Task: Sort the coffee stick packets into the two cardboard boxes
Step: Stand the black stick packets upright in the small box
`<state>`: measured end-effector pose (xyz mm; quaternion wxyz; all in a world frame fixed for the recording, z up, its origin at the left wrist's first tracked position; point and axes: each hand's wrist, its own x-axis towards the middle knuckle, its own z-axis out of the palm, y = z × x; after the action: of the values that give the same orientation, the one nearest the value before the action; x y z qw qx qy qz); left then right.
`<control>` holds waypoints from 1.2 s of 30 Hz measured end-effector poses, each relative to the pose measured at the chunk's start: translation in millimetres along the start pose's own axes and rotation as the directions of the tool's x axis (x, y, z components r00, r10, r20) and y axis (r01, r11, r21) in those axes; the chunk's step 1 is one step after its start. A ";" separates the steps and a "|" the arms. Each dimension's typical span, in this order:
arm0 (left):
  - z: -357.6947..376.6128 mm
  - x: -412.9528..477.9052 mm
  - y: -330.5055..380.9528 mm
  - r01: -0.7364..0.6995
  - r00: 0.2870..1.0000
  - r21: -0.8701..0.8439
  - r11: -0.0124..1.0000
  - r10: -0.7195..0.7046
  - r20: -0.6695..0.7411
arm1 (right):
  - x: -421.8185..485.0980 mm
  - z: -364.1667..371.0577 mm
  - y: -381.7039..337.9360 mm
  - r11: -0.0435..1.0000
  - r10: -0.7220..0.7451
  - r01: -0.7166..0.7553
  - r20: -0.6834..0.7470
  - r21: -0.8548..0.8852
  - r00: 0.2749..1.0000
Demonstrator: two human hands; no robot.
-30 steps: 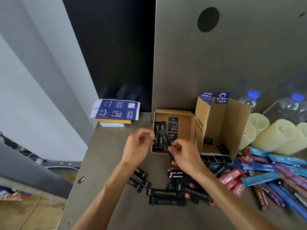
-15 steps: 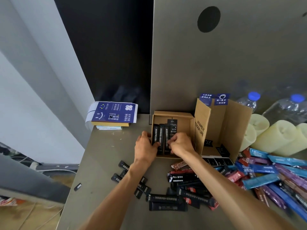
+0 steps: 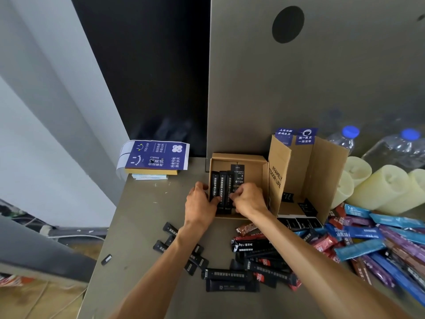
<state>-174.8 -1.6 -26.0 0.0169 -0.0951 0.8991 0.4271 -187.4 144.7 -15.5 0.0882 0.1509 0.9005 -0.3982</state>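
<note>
Inspection, low box point(image 3: 239, 156): my left hand point(image 3: 199, 204) pinches its left wall; my right hand point(image 3: 248, 199) pinches the 3 black packets point(image 3: 222, 187) ranged inside. Risk: uneven release lets them skew into the vacant right half.

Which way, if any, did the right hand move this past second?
Yes: right hand went forward, from the small box's near edge onto the packets inside.

Seemingly an office: grey desk point(image 3: 142, 215), upright panel point(image 3: 322, 88) with a round hole point(image 3: 288, 24), cables point(image 3: 69, 237) on the floor point(image 3: 34, 302).
</note>
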 end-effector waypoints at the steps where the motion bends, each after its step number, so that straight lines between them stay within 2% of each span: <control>1: -1.2 -1.1 0.5 -0.004 1.000 -0.002 1.000 0.004 0.003 | -0.7 -0.9 -0.4 1.000 -0.001 0.001 0.002 0.001 1.000; 6: -26.4 -19.2 -3.4 -0.039 0.998 0.004 0.999 0.039 0.039 | -19.1 -14.9 -7.7 0.998 -0.052 0.052 0.016 0.032 0.999; 9: -56.1 -35.5 -19.2 -0.056 0.997 0.038 0.998 0.054 0.047 | -47.3 -25.2 -15.3 0.975 -0.202 0.202 0.007 -0.094 0.979; 12: -84.9 -47.4 -45.8 -0.029 1.000 0.185 0.982 0.027 0.014 | -85.7 -17.6 -24.0 0.920 -0.357 0.369 0.109 -0.134 0.928; 16: -102.4 -59.8 -70.4 0.016 0.997 0.307 0.952 -0.038 0.066 | -118.5 15.7 -22.3 0.868 -0.392 0.446 0.252 -0.216 0.885; 23: -97.4 -75.5 -85.2 0.003 0.999 0.290 0.957 -0.017 0.045 | -125.2 56.0 -22.2 0.786 -0.351 0.445 0.283 -0.429 0.893; 28: -96.0 -79.5 -85.6 0.005 1.000 0.249 0.968 -0.012 0.023 | -122.6 62.8 -25.2 0.789 -0.304 0.406 0.282 -0.461 0.910; 31: -95.6 -81.6 -85.8 0.024 1.000 0.216 0.976 -0.025 0.003 | -119.1 60.8 -24.6 0.850 -0.239 0.348 0.300 -0.396 0.924; 36: -97.5 -88.9 -73.2 0.073 0.996 0.018 0.997 -0.071 -0.053 | -114.1 41.5 -19.5 0.980 -0.158 0.189 0.318 -0.066 0.935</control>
<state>-69.0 -108.0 -10.2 0.0095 -0.1385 0.8993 0.4147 -85.4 78.5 2.1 0.2006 0.0018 0.9031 -0.3797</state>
